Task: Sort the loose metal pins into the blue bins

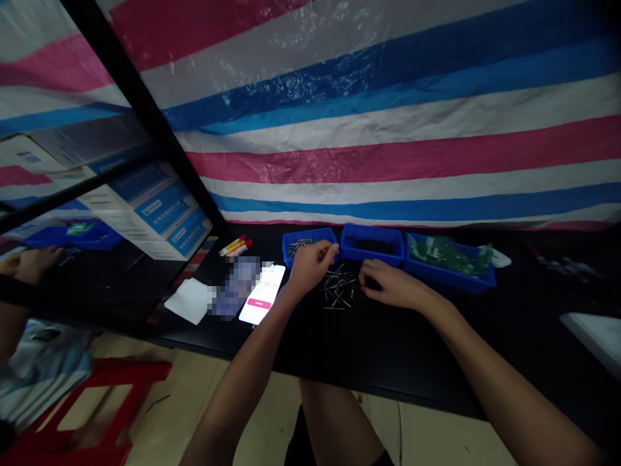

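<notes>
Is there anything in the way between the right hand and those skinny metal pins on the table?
No, nothing visible stands between the right hand and the loose metal pins: just a bit of dark table. The left hand is on their other side, out of that path.

Single head-worn view, facing forward and down at close range: striped sheet [388,142] across upper frame, tabletop [388,349] mid-frame, left hand [311,264] and right hand [391,285] near centre, floor [272,404] along bottom edge.
</notes>
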Motion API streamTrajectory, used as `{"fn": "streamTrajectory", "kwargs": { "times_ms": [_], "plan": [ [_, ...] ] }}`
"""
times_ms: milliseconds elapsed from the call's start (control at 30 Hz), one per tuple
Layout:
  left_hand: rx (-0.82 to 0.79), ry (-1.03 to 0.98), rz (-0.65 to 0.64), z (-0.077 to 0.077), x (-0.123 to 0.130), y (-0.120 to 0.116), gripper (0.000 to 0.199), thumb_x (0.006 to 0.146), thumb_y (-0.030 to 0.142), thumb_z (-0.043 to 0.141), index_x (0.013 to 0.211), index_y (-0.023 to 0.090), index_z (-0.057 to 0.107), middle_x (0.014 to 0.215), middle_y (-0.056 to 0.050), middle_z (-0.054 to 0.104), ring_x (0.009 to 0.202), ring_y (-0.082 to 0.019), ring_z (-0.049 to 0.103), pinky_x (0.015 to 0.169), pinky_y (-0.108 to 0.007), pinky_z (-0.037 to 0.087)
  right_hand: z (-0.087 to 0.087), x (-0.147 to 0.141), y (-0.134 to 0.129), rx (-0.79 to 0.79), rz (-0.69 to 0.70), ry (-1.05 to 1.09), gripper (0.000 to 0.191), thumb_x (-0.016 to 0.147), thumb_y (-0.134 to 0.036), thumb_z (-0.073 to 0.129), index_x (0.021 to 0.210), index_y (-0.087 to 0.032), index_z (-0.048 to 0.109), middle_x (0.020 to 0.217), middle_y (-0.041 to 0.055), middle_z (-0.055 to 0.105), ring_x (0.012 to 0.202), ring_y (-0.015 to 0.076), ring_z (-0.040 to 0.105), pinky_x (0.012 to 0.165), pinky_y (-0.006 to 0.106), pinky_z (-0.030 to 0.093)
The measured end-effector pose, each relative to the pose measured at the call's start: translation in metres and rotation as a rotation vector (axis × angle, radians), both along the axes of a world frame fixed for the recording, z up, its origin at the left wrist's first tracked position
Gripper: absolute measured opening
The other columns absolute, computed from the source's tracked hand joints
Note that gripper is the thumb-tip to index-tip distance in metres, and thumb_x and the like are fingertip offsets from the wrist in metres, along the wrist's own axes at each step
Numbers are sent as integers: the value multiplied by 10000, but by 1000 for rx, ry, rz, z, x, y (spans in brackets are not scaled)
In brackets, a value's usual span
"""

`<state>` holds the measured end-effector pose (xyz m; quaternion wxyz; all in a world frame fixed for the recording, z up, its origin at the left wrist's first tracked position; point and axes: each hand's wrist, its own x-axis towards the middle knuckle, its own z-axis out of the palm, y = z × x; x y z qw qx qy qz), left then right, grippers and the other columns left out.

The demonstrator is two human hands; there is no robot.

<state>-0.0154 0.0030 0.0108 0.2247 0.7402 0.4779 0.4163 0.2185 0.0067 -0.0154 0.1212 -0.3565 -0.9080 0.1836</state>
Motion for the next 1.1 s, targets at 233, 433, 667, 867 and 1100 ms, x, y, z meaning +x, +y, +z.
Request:
{"fn": "streamTrajectory", "kwargs": {
  "times_ms": [233,433,667,867,1100],
  "plan": [
    [3,33,5,-3,2,0,383,968,455,465,851,184,710,654,2,665,581,-118,576,600,-242,398,0,-3,0,8,-12,24,45,822,-168,545,817,-209,562,876,48,591,842,209,541,759,343,435],
    [6,81,-3,-4,3,0,382,969,447,462,842,176,700,683,-15,681,616,-132,588,622,-247,410,5,-5,-1,56,-113,113,32,822,-181,546,820,-212,556,820,34,610,757,194,565,680,320,436],
    [-15,125,-184,-2,7,-1,230,919,367,581,900,187,722,873,-26,735,706,-138,614,685,-257,433,12,-12,-8,129,-160,297,83,932,-266,503,904,-222,568,839,40,624,755,192,581,674,323,455],
    [-25,114,-235,-5,7,0,202,917,327,586,901,190,733,861,-19,732,738,-140,618,700,-255,423,16,-16,-12,169,-143,374,103,947,-300,515,927,-232,590,881,53,630,834,216,591,750,369,483],
    [-146,-4,-313,-10,8,0,207,882,342,629,899,166,736,784,-12,712,668,-120,600,628,-222,419,18,-20,-16,90,-192,542,141,940,-301,542,1034,-243,631,1005,61,658,898,216,630,789,369,508]
  ]
}}
